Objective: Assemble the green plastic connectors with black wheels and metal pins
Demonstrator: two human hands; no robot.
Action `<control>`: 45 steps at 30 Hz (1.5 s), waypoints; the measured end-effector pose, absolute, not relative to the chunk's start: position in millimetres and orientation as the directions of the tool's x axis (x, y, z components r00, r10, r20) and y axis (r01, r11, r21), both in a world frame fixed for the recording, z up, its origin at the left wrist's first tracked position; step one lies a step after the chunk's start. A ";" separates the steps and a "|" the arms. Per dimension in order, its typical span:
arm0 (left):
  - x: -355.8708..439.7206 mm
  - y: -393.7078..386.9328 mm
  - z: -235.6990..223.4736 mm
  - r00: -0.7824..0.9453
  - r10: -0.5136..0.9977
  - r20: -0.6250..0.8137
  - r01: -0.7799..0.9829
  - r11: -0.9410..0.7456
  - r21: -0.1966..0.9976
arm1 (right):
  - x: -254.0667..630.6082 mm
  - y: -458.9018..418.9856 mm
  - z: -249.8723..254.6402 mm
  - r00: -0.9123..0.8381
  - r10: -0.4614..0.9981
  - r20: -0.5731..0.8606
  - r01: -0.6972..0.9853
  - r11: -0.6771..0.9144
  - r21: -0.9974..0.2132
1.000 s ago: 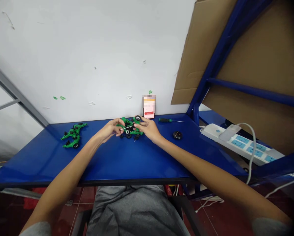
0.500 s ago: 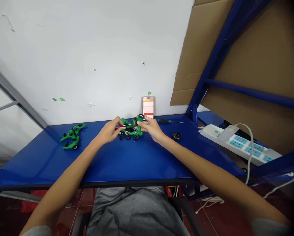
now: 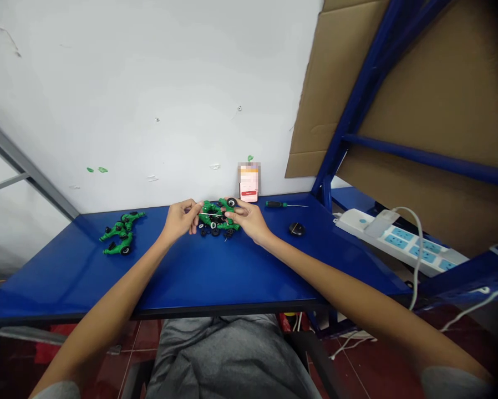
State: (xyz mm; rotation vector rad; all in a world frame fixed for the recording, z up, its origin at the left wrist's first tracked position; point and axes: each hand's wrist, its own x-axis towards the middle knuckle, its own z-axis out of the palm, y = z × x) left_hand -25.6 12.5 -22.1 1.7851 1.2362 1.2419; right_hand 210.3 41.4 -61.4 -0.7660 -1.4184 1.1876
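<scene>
My left hand [image 3: 181,219] pinches the handle end of a thin metal tool [image 3: 211,214], a small screwdriver whose shaft points right. My right hand [image 3: 248,219] is closed on a green plastic part with a black wheel [image 3: 230,203]. Both hands hover over a small pile of green parts and black wheels [image 3: 216,224] at the back middle of the blue table [image 3: 216,271]. The tool's tip reaches the part held by the right hand.
A group of assembled green pieces [image 3: 121,233] lies at the back left. A green-handled screwdriver [image 3: 283,204] and a black round object [image 3: 296,228] lie to the right. A phone [image 3: 249,182] leans on the wall. A white power strip [image 3: 402,241] sits on the right shelf.
My left hand has drawn slightly left with the thin tool. The right hand has lowered the green part a little. The view shifted slightly.
</scene>
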 end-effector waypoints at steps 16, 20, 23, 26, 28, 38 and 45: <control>-14.8 12.2 -35.8 0.127 0.924 0.360 0.277 -0.382 0.882 | 221.8 56.2 -58.0 -0.104 0.918 0.383 -0.124 0.370 -0.921; -17.0 10.8 -36.9 0.152 0.919 0.363 0.342 -0.393 0.854 | 223.4 57.3 -55.2 -0.088 0.924 0.373 -0.148 0.358 -0.922; -20.9 13.3 -36.7 0.219 0.883 0.415 0.331 -0.467 0.820 | 225.3 59.5 -54.0 -0.090 0.927 0.365 -0.167 0.347 -0.923; -22.2 14.7 -35.4 0.195 0.891 0.410 0.431 -0.454 0.780 | 226.0 60.8 -54.7 -0.096 0.928 0.359 -0.158 0.342 -0.926; -21.8 13.9 -33.8 0.164 0.903 0.398 0.497 -0.424 0.757 | 226.1 61.3 -55.8 -0.100 0.927 0.363 -0.161 0.345 -0.925; -28.0 22.2 -33.9 0.126 0.878 0.462 0.537 -0.452 0.712 | 227.2 63.1 -59.5 -0.143 0.920 0.364 -0.151 0.343 -0.927; -32.0 22.9 -31.6 0.237 0.874 0.425 0.454 -0.486 0.747 | 224.7 62.6 -63.5 -0.147 0.918 0.367 -0.134 0.349 -0.927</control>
